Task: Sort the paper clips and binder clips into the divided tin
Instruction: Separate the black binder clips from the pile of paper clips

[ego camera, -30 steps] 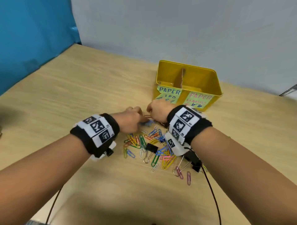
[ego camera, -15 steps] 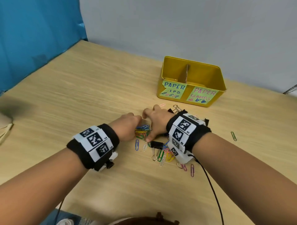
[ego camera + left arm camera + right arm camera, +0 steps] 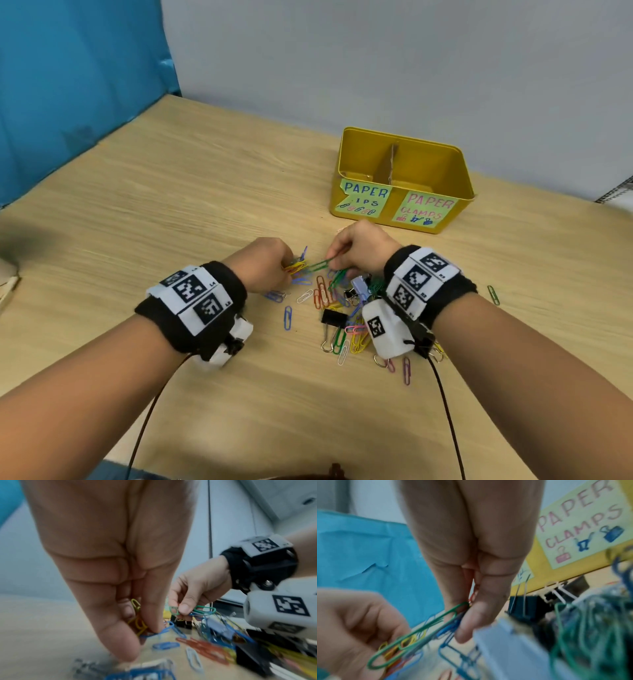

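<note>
A yellow tin (image 3: 463, 171) with a cardboard divider stands at the back right, labelled for paper clips on the left and paper clamps on the right. In front of it lies a heap of coloured paper clips (image 3: 322, 296) mixed with binder clips, among them a black binder clip (image 3: 334, 317) and a lilac one (image 3: 359, 286). My left hand (image 3: 286, 269) holds a small bunch of yellow and blue clips (image 3: 137, 623) just above the table. My right hand (image 3: 332, 260) pinches green paper clips (image 3: 419, 632) that reach towards the left hand.
One green clip (image 3: 493, 294) lies apart on the wood, to the right of my right wrist. A blue curtain (image 3: 68, 85) borders the table on the left and a grey wall stands behind the tin. Cables trail from both wristbands towards me.
My right hand, spread on the heap half a second ago, now pinches green clips lifted off the table. The left hand keeps its bunch, and more loose clips lie between the hands.
</note>
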A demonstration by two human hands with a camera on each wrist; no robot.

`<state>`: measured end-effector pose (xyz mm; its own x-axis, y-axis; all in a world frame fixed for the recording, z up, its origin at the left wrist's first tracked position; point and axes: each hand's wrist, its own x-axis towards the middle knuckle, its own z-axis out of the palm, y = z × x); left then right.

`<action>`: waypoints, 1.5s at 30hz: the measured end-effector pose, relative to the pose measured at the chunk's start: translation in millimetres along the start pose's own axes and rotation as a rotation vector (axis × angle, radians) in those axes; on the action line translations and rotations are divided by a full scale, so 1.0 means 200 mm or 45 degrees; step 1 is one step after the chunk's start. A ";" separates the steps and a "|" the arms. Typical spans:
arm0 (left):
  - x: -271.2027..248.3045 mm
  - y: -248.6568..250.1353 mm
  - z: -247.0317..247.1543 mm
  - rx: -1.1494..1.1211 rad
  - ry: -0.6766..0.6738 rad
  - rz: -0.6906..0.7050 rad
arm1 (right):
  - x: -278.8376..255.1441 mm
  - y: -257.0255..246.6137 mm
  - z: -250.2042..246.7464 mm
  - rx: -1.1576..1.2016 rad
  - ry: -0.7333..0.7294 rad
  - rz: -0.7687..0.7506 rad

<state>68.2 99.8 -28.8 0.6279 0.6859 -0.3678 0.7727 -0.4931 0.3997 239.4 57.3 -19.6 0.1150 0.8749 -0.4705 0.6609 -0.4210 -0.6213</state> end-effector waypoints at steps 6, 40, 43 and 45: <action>0.17 0.05 -0.22 -0.605 0.112 0.061 | 0.01 -0.07 -0.35 0.481 0.404 -0.157; 0.13 0.07 -0.06 0.135 -0.205 -0.015 | -0.02 -0.16 -0.15 -0.713 0.000 -0.187; 0.04 0.09 0.01 0.117 -0.264 0.087 | 0.05 -0.15 -0.04 -0.947 0.030 -0.104; -0.02 0.06 0.01 0.110 -0.310 0.110 | 0.06 -0.14 0.01 -1.131 0.019 -0.048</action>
<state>75.8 90.1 -23.5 0.6874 0.4957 -0.5308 0.7140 -0.5949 0.3691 221.6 78.8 -8.4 0.0870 0.8901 -0.4474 0.9951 -0.0561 0.0819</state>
